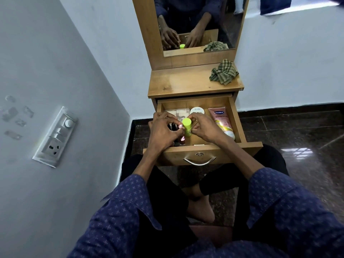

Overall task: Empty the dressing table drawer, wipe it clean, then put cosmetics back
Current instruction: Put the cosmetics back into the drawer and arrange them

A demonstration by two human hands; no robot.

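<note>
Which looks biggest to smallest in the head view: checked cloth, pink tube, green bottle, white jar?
1. Checked cloth, on the tabletop.
2. Pink tube, lying in the drawer.
3. Green bottle, held upright between both hands; partly hidden by fingers.
4. White jar; only its lid shows, so unsure against the bottle.

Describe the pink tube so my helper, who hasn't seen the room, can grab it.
Look in the open drawer under the mirror. Along its right wall lies the pink tube, beside a round white jar. It is the only pink, flat-lying tube with a white cap.
</note>
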